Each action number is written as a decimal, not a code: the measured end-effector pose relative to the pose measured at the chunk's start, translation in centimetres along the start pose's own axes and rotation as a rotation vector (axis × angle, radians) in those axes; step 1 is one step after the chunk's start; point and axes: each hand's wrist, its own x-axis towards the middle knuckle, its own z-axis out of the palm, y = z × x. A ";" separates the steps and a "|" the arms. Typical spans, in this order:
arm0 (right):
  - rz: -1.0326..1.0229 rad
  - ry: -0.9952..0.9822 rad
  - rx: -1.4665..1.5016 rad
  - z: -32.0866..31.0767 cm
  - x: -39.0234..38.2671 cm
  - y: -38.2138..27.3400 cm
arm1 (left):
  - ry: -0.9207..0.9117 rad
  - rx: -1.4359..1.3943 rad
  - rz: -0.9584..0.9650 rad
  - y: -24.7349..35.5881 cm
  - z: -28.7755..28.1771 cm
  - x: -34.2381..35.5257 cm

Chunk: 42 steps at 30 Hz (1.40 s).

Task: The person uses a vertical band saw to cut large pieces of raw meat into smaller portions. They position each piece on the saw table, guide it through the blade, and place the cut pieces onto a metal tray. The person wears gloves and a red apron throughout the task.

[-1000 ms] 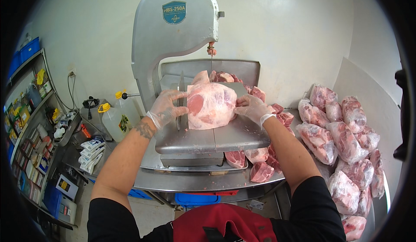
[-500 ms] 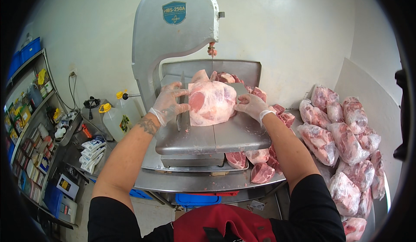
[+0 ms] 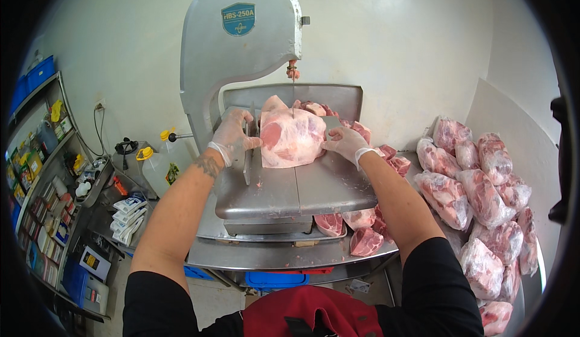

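Observation:
A large pale piece of raw meat (image 3: 294, 139), with a fatty surface and a pink cut patch on its left, lies on the steel table (image 3: 260, 198) of a meat bandsaw (image 3: 241, 53). The thin saw blade (image 3: 293, 89) comes down to the meat's far edge. My left hand (image 3: 234, 136), in a clear glove, presses the meat's left side with its thumb, its fingers over the upright guide plate (image 3: 247, 162). On the opposite side my right hand (image 3: 347, 144), gloved too, holds the meat with its fingertips. What lies under the meat is hidden.
Cut meat chunks (image 3: 366, 241) lie below the table's right side, more behind it. Wrapped meat pieces (image 3: 483, 198) are piled at the right. Left stand plastic jugs (image 3: 158, 171), white packets (image 3: 128, 213) and a loaded shelf rack (image 3: 45, 186). A blue bin lid (image 3: 272, 279) shows below.
Both hands have moved the meat slightly away from me, toward the blade, which now overlaps its far edge. The whole view has shifted a little.

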 end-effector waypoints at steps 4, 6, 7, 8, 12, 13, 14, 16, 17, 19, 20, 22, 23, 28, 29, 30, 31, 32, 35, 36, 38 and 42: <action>0.026 -0.012 -0.022 0.1 0.9 0.0 | 0.000 0.043 -0.018 -0.2 -0.1 0.8; 0.016 -0.008 -0.031 0.1 1.2 0.0 | -0.016 0.052 -0.045 -0.3 0.0 1.2; 0.030 -0.006 -0.036 0.1 1.4 0.0 | -0.013 0.054 -0.046 -0.4 0.0 1.5; 0.020 -0.007 -0.038 0.1 1.6 0.0 | -0.011 0.069 -0.038 -0.5 0.1 1.7; 0.032 -0.011 -0.055 0.0 2.0 -0.1 | 0.016 0.097 -0.009 -1.0 0.3 2.3; 0.038 -0.008 -0.060 0.0 2.1 -0.2 | 0.017 0.101 -0.017 -1.1 0.4 2.5; 0.037 -0.010 -0.067 0.0 2.3 -0.2 | 0.008 0.105 -0.032 -1.1 0.4 2.6; 0.039 -0.008 -0.075 0.0 2.6 -0.2 | -0.001 0.118 -0.055 -1.0 0.4 3.0; 0.042 -0.009 -0.084 0.0 2.8 -0.1 | -0.012 0.140 -0.071 -0.8 0.3 3.1; 0.053 -0.009 -0.097 0.1 3.2 -0.1 | -0.029 0.184 -0.097 -0.3 0.1 3.5; 0.054 -0.005 -0.117 0.1 3.5 0.0 | -0.039 0.196 -0.142 0.1 -0.1 3.7; 0.070 0.003 -0.151 0.2 3.9 0.0 | -0.079 0.232 -0.275 1.0 -0.5 4.3; 0.072 -0.004 -0.161 0.3 4.2 -0.1 | -0.106 0.246 -0.323 1.5 -0.6 4.6; 0.041 0.031 -0.267 0.3 5.4 -0.3 | -0.197 0.395 -0.452 3.8 -1.1 6.0; 0.061 0.008 -0.279 0.3 5.8 -0.4 | -0.214 0.460 -0.450 4.2 -1.1 6.2; 0.081 -0.015 -0.290 0.3 6.1 -0.5 | -0.234 0.523 -0.455 4.6 -0.9 6.5; 0.083 -0.027 -0.288 0.4 6.4 -0.6 | -0.254 0.587 -0.460 4.9 -0.8 6.8; 0.091 -0.011 -0.315 0.7 6.6 -0.7 | -0.259 0.601 -0.489 5.3 -0.6 7.1; 0.063 0.065 -0.374 1.4 6.9 -1.5 | -0.226 0.627 -0.524 5.6 -0.3 7.3; 0.060 0.087 -0.408 1.4 6.8 -1.7 | -0.184 0.622 -0.497 5.5 -0.3 7.0; 0.087 0.090 -0.349 0.5 5.7 -1.6 | -0.059 0.613 -0.376 5.4 -0.4 5.4; 0.067 0.251 0.059 -4.3 -1.9 3.0 | 0.249 0.325 0.285 4.3 -1.8 -4.8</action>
